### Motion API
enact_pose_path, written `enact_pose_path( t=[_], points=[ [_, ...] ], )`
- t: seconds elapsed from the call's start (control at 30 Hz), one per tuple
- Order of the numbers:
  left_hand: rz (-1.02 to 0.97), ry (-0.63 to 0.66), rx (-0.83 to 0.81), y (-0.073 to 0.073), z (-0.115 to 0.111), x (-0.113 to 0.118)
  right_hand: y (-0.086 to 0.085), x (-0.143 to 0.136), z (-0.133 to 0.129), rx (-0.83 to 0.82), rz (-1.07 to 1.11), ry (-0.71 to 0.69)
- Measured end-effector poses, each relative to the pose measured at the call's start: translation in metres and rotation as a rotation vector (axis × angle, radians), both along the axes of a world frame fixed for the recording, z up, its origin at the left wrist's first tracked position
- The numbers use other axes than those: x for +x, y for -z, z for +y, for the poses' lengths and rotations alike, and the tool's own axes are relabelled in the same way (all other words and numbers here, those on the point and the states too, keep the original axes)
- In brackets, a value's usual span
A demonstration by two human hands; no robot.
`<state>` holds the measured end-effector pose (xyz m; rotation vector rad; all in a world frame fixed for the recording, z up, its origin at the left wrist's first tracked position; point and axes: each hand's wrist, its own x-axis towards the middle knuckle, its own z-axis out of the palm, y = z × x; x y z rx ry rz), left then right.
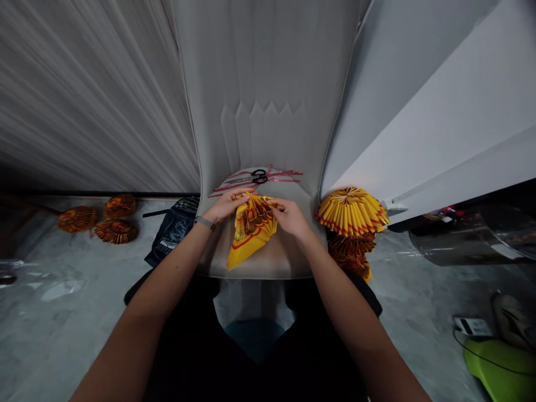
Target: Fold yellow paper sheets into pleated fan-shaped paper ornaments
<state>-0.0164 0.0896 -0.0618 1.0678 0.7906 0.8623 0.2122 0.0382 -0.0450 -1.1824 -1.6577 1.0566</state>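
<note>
Between my two hands is a pleated yellow and gold paper fan [253, 229] with a red stripe, held above the seat of a grey chair [288, 257]. My left hand [227, 204] grips its upper left edge with closed fingers. At the upper right edge, my right hand [288, 215] pinches the folds between thumb and fingers. Just beyond the fan lie scissors [259, 176] with black handles, closed or nearly so. Pink-red strips of string [288, 174] are spread under and around them on the seat.
Right of the chair stands a stack of pleated yellow paper rosettes [352, 212]. Several gold rosettes [115, 230] lie on the floor at left, near a dark bag [173, 229]. A green stool [498, 368] and a white device with a cable [473, 326] are at lower right.
</note>
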Motion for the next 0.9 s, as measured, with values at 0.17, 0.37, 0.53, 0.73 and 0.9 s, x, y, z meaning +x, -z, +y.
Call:
enact_pose_path(
  t=[0.17, 0.37, 0.53, 0.73, 0.9],
  points=[
    [-0.116, -0.052, -0.072, 0.005, -0.004, 0.008, 0.007, -0.012, 0.003, 0.016, -0.015, 0.082],
    [-0.109, -0.187, -0.121, 0.008, -0.006, 0.019, -0.006, -0.011, -0.008, -0.086, 0.037, -0.06],
    [-0.104, -0.193, -0.143, 0.005, -0.007, 0.02, -0.006, 0.013, -0.012, -0.036, -0.071, -0.063],
    [-0.119, -0.227, -0.116, 0.005, -0.007, 0.023, 0.003, 0.021, -0.017, 0.122, -0.25, -0.104],
    [-0.016, -0.217, -0.116, 0.005, -0.009, 0.025, 0.01, 0.013, -0.019, 0.071, -0.254, 0.022]
  ],
)
